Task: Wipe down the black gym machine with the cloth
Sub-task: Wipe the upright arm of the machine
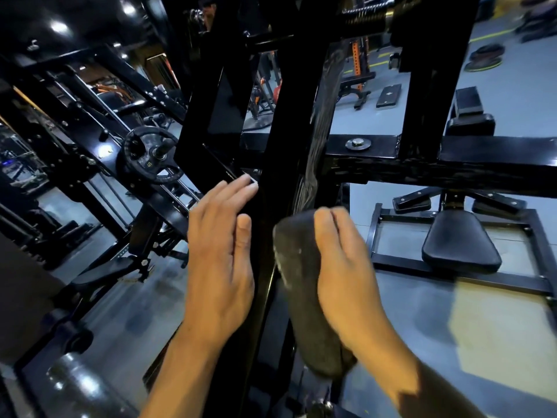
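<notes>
- A dark, matted cloth (304, 297) is pressed against the glossy black gym machine (283, 146) by the right hand (346, 276), fingers straight and together.
- The left hand (220, 254) is laid flat on the upright, fingers straight, slightly parted.

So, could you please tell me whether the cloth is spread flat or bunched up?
Bunched up: the cloth sits as a thick dark wad against the upright beam.

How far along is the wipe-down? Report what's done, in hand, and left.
Done: nothing can be confirmed; the black upright post shows no clear wiped patch. In hand: the right hand presses the dark cloth against the post while the left hand rests flat on its other side. Left: the crossbar and the seat pad.
</notes>
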Demonstrator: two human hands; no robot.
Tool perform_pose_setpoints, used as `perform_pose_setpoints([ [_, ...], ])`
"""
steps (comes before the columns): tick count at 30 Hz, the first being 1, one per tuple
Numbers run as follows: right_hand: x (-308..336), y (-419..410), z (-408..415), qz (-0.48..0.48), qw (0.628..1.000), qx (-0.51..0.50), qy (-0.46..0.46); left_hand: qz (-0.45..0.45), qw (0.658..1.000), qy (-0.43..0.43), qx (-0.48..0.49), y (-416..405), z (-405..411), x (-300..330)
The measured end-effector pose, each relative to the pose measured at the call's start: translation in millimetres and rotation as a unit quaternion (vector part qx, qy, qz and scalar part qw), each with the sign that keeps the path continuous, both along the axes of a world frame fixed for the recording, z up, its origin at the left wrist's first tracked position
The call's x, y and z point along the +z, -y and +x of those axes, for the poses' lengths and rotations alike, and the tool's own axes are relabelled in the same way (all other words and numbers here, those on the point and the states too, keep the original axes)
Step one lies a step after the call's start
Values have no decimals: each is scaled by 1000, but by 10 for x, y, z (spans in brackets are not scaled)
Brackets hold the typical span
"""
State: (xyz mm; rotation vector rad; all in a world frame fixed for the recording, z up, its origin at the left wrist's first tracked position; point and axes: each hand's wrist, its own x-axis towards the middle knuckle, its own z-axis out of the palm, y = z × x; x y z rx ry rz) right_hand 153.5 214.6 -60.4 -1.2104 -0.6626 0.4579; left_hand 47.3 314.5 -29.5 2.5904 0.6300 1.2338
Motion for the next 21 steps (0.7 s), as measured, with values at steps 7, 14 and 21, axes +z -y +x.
perform_pose_setpoints([
  [7,-7,56,-89,3,999,-4,34,-11,1000,19,-8,-24,34,0],
  [14,245,-164,255,23,999,-37,2,-23,999,26,-7,-30,46,0],
  [21,-39,111,-229,-1,999,12,41,-23,999,27,-6,-42,42,3],
])
